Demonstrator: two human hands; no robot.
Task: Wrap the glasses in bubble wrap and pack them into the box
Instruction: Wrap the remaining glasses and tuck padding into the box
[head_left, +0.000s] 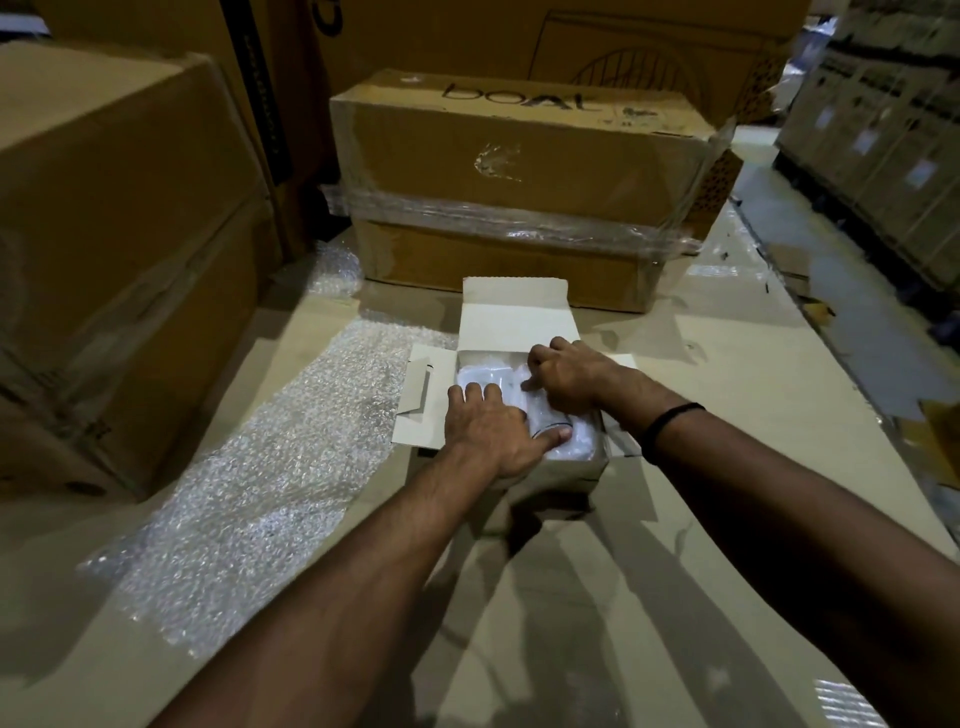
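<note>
A small white cardboard box (511, 325) stands open on flattened cardboard, its flaps spread to the back, left and right. Inside lie glasses wrapped in bubble wrap (576, 441); a glass rim shows near the front. My left hand (491, 434) reaches into the box's left side, fingers spread over the wrapped glass and thumb pressing near the rim. At the right side of the box, my right hand (563, 376) has curled fingers pinching the bubble wrap. A long sheet of bubble wrap (249, 493) lies on the floor to the left.
A taped brown carton (519, 171) wrapped in clear film stands just behind the box. Large cartons (114, 249) are stacked at the left. More stacked goods (883, 145) line an aisle at the right. Flattened cardboard (727, 374) covers the floor.
</note>
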